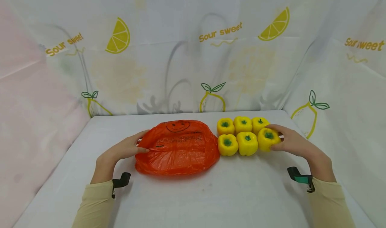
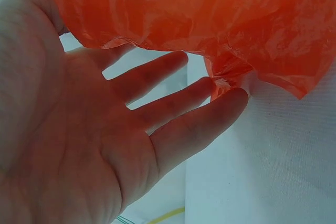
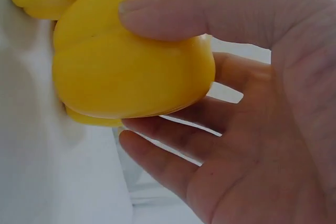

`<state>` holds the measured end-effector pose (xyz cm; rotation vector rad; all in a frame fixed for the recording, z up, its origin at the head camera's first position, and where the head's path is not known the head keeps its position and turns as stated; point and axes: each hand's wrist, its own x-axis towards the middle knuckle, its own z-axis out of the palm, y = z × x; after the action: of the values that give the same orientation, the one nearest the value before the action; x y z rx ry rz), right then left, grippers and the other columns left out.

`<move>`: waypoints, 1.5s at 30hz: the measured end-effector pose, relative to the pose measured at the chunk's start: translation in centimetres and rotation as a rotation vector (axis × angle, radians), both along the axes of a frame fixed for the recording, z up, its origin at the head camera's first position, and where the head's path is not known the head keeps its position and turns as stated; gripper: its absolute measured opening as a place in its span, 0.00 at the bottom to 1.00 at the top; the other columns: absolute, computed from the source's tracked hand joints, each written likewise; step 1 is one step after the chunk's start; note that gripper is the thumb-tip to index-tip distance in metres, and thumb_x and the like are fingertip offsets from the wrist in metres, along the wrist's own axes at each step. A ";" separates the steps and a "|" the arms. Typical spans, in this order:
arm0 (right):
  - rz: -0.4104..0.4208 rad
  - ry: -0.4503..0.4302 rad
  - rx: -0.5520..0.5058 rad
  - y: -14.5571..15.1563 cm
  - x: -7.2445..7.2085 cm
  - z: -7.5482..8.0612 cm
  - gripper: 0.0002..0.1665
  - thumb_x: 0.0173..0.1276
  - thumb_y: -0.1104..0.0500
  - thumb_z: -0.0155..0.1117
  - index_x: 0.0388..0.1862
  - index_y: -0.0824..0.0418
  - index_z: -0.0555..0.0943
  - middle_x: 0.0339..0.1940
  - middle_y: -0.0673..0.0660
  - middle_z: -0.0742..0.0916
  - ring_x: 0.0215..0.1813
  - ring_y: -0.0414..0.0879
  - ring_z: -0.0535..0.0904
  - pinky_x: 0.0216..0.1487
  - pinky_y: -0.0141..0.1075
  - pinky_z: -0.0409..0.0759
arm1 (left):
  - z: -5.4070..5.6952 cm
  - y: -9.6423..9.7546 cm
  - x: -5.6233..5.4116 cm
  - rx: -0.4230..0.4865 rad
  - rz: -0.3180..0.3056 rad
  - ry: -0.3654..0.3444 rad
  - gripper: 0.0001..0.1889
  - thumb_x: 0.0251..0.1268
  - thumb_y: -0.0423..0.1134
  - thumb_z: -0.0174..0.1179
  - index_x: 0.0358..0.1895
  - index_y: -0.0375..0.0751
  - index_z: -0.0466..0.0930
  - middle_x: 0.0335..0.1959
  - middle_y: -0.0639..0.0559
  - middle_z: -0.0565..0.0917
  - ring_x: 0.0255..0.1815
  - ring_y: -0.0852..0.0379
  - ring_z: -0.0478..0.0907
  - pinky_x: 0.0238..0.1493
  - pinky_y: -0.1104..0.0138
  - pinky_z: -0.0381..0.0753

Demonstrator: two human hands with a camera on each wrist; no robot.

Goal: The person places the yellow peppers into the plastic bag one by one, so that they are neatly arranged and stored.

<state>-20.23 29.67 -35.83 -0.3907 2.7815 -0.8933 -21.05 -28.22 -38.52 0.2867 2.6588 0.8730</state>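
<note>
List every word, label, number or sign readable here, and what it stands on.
"Sour sweet": left on the printed cloth
"Sour sweet": middle of that cloth
"Sour sweet": right of that cloth, partly lost in a fold
Red bag: printed lines too small and blurred to read, below a smiling face

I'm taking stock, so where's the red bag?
In the head view, the red bag sits just left of centre on the table, between the left hand and the yellow peppers.
</note>
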 end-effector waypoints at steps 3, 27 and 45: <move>-0.009 0.012 -0.013 -0.3 0.1 0.5 0.47 0.60 0.53 0.69 0.75 0.62 0.62 0.73 0.70 0.68 0.63 0.66 0.72 0.59 0.58 0.79 | -0.1 -0.1 0.0 0.000 0.008 -0.009 0.42 0.66 0.47 0.61 0.80 0.49 0.50 0.75 0.39 0.65 0.71 0.34 0.66 0.65 0.38 0.71; 0.038 0.172 -0.209 -8.8 -1.3 1.4 0.44 0.63 0.57 0.68 0.77 0.51 0.62 0.74 0.58 0.70 0.66 0.55 0.70 0.70 0.58 0.70 | 0.4 -0.1 0.4 -0.017 0.021 -0.021 0.41 0.67 0.46 0.60 0.79 0.48 0.51 0.75 0.38 0.64 0.72 0.33 0.65 0.65 0.37 0.71; 0.158 0.191 -0.262 -16.8 -2.6 0.4 0.45 0.60 0.54 0.70 0.75 0.46 0.64 0.74 0.49 0.71 0.67 0.49 0.70 0.69 0.53 0.74 | -0.1 0.5 0.1 -0.017 0.004 0.011 0.40 0.66 0.44 0.60 0.79 0.48 0.53 0.77 0.41 0.64 0.73 0.36 0.64 0.68 0.37 0.67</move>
<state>-22.87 12.90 -35.44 -0.7625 2.7539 -1.2430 -20.97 -27.71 -38.59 0.2830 2.6762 0.8515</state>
